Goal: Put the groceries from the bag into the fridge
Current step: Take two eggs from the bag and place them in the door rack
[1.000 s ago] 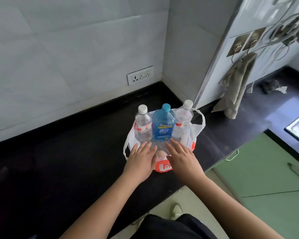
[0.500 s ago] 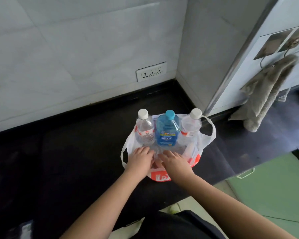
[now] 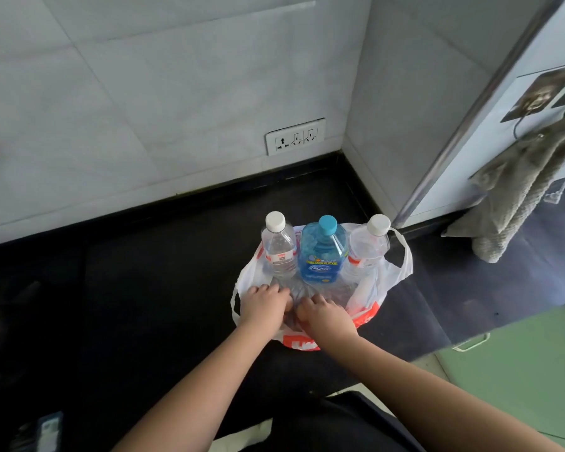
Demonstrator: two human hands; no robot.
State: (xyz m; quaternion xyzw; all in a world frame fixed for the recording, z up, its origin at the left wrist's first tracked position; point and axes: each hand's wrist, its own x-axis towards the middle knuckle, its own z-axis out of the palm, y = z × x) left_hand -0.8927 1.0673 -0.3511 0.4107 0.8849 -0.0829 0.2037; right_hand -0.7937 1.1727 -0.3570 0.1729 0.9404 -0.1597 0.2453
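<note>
Since a second ago both hands have sunk from the bag's near rim down into its mouth, the fingers going from flat and spread to curled under; the view has also swung left, so the towel (image 3: 516, 194) now sits at the right edge. The left hand (image 3: 264, 305) and right hand (image 3: 325, 316) lie close together, nearly touching, knuckles up, over crinkled clear plastic in the bag (image 3: 395, 275); they seem to be gathering something low inside, but the fingertips are hidden, so I cannot tell what, if anything, they grip. The bag sits open on the black tabletop (image 3: 163, 288), its sides pushed down, probably to give access to the contents; behind the hands stand three bottles upright in a row: a clear one (image 3: 278, 252) on the left, a blue one (image 3: 322, 256) in the middle, a second clear one (image 3: 369, 246) on the right, touching or nearly so, propped by the bag's far wall. None of the groceries is out yet; no fridge is plainly in view; the work is at its very start. A socket (image 3: 295, 136) is set in the tiled wall behind.
</note>
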